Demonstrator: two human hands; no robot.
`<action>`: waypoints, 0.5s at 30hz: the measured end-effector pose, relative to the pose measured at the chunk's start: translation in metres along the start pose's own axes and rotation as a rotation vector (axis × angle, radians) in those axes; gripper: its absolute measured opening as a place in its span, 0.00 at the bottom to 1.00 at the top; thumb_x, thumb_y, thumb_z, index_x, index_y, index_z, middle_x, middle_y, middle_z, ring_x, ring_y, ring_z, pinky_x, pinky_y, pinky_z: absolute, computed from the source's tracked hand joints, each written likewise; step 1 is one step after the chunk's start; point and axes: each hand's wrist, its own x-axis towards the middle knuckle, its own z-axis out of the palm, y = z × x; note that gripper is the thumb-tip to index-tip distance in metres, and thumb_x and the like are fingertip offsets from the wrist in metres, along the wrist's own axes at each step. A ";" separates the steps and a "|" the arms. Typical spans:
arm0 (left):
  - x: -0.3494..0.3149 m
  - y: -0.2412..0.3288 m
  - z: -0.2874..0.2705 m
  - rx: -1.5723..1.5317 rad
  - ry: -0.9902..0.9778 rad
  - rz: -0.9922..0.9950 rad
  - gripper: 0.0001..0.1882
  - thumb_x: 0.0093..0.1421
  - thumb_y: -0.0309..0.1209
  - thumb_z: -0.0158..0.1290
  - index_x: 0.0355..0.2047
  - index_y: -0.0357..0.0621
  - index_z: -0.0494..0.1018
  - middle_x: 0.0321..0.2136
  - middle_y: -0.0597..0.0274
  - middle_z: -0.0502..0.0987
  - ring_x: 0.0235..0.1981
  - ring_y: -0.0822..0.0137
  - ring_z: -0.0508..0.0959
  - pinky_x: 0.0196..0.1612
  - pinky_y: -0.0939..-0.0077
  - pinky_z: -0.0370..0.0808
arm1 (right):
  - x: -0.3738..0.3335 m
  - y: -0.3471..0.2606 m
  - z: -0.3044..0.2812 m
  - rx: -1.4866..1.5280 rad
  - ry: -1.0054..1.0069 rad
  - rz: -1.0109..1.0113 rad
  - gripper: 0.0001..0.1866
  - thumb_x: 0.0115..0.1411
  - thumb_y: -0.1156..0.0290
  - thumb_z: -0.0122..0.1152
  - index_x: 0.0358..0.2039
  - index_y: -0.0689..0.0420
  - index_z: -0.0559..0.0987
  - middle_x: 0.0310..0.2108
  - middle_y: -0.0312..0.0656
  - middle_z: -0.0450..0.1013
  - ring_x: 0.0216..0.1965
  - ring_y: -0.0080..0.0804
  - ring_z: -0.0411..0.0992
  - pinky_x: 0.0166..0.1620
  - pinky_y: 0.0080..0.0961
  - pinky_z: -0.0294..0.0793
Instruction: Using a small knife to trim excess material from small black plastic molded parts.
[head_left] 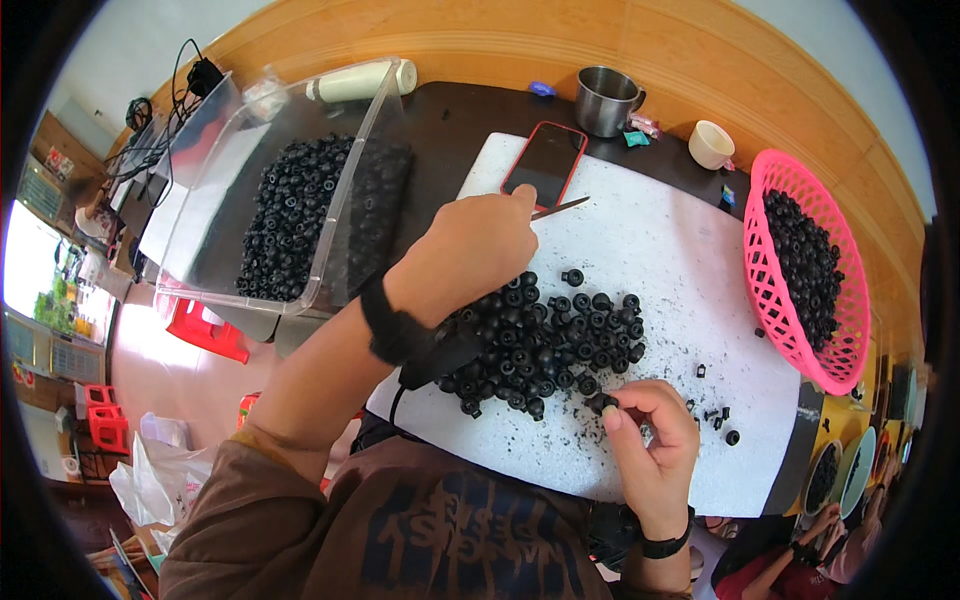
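While round black pieces (pixel 548 358) remain heaped mid-frame, finished count unclear, my right hand (pixel 657 445) pinches one (pixel 600 402), my left hand (pixel 485 235) gripping indeterminably.

Left hand (pixel 487 235) stretched forward; right hand (pixel 660 443) nearer, fingers (pixel 648 396) pinched.

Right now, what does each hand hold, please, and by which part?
The right hand pinches a black part by one side; a pointed tool juts from under the left hand, its hold hidden.

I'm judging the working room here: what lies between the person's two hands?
In the head view, a pile of black parts lies on the white sheet between the left hand and right hand.
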 end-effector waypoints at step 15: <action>-0.090 0.058 -0.029 -0.971 -0.567 0.087 0.13 0.61 0.34 0.50 0.40 0.39 0.66 0.24 0.58 0.72 0.24 0.68 0.74 0.28 0.76 0.69 | -0.008 -0.015 0.023 0.682 0.211 0.133 0.07 0.56 0.75 0.57 0.34 0.64 0.73 0.33 0.47 0.70 0.29 0.25 0.69 0.33 0.19 0.71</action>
